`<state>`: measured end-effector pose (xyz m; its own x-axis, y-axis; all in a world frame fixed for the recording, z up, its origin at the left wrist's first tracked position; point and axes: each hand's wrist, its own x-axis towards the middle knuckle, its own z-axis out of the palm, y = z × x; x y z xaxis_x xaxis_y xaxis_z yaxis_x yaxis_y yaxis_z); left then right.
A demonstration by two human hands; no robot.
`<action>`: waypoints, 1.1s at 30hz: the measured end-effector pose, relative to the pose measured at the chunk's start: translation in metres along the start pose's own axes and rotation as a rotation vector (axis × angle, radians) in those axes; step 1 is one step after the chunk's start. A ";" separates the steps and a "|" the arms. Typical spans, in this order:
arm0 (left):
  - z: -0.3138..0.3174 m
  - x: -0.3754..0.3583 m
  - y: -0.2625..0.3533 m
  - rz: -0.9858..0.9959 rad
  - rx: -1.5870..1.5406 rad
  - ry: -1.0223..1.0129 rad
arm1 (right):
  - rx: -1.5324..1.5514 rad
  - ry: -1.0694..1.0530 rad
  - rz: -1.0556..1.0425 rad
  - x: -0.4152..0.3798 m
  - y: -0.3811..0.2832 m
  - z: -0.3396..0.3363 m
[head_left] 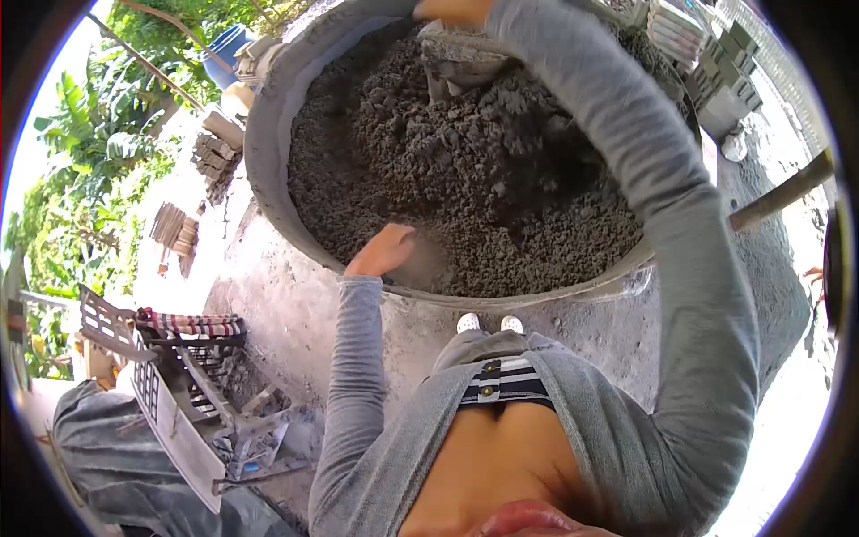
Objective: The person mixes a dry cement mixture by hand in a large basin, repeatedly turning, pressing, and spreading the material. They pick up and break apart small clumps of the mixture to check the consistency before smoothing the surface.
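A big round pan with a grey rim holds dark, crumbly wet mix. At the pan's near rim my left hand reaches over the mix, its fingers smeared by motion beside a blurred greyish patch. My right arm stretches across the pan to the far side. There my right hand is cut off by the top of the view, close over a mix-coated central block. The fingers of this hand are hidden. Deep shadow lies on the mix under my right forearm.
Grey blocks are stacked beyond the pan at right. A wooden pole juts in there. At lower left stand a worn plastic chair and dark sheeting. A blue barrel and a brick pile are at upper left.
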<state>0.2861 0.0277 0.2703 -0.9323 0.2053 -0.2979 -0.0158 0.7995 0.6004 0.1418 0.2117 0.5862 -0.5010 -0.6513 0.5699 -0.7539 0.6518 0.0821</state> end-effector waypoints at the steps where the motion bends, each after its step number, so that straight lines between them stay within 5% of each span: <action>1: -0.002 -0.005 0.000 -0.016 -0.009 -0.056 | 0.018 -0.123 -0.014 -0.006 -0.010 0.035; 5: 0.021 0.001 -0.023 -0.015 -0.067 0.170 | 0.347 -0.740 -0.063 -0.083 -0.041 0.135; 7: 0.023 0.000 -0.030 0.006 -0.063 0.144 | 0.323 -1.186 -0.046 -0.112 -0.038 0.151; 9: 0.019 -0.001 -0.023 -0.044 -0.043 0.104 | 0.179 -1.335 -0.091 -0.147 -0.015 0.171; 15: 0.030 0.012 -0.039 0.009 0.057 0.101 | 0.308 -1.051 0.239 -0.227 0.126 0.174; 23: 0.018 0.011 -0.021 -0.044 0.156 -0.009 | 0.460 -1.023 0.865 -0.325 0.224 0.123; 29: 0.015 0.012 -0.015 0.011 0.152 0.029 | 0.412 -1.053 1.074 -0.354 0.238 0.123; 31: 0.013 0.010 -0.008 0.021 0.224 0.038 | 0.447 -1.041 0.994 -0.349 0.251 0.123; 33: -0.010 0.002 0.011 0.241 0.083 -0.110 | 0.462 -0.997 1.030 -0.346 0.265 0.129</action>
<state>0.2804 0.0315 0.2833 -0.8607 0.4516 -0.2351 0.2356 0.7626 0.6025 0.0605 0.5595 0.3056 -0.8117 -0.1113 -0.5734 0.1293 0.9231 -0.3622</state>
